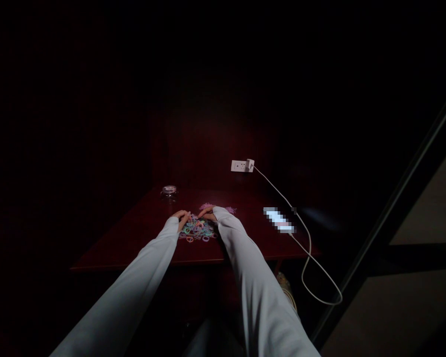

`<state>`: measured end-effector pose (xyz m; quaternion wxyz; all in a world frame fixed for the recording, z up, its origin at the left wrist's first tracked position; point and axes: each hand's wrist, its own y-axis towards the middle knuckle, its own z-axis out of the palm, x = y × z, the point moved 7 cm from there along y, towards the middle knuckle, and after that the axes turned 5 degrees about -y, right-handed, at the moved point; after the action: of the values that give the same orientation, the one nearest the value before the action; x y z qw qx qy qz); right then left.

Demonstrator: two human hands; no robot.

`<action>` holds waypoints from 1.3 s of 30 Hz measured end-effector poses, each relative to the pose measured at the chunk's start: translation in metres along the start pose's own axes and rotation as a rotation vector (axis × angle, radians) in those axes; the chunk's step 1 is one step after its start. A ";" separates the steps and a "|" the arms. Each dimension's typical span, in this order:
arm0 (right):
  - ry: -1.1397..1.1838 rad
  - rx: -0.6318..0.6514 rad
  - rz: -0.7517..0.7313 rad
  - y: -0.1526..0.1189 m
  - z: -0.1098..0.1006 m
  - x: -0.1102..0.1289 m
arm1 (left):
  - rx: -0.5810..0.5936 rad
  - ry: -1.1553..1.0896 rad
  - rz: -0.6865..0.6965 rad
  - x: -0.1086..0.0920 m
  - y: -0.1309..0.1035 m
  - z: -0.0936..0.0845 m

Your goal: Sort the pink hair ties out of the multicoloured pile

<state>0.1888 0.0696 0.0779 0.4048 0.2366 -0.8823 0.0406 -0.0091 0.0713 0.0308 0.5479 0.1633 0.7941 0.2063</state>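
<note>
A loose pile of small coloured rings (196, 229) lies near the middle of the dark red table (134, 240). My left hand (182, 218) is at the pile's left edge, with its fingers bent over the rings. At the upper right of the pile is my right hand (207, 213), its fingers pointing left toward my left hand. Both hands are small and dim, so what the fingertips hold, if anything, cannot be made out. Behind my right hand lies a smaller heap of pink and purple rings (231, 210).
A clear jar with a lid (169, 192) stands at the back left of the table. On the right lies a lit phone (278, 219), with a white cable (309, 238) running from it past the table's edge and up to a wall socket (239, 166).
</note>
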 end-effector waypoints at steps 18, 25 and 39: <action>-0.062 0.034 0.027 -0.004 0.006 0.011 | -0.024 -0.047 0.012 -0.010 -0.002 -0.002; -0.076 -0.019 0.021 -0.003 0.002 0.012 | -0.037 -0.030 0.004 -0.012 -0.003 -0.004; -0.071 -0.321 0.183 -0.013 -0.035 -0.022 | -0.004 -0.021 0.019 -0.002 -0.001 0.000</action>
<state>0.2313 0.0763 0.0839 0.4007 0.0888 -0.9090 -0.0725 -0.0083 0.0693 0.0323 0.5545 0.1719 0.7863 0.2114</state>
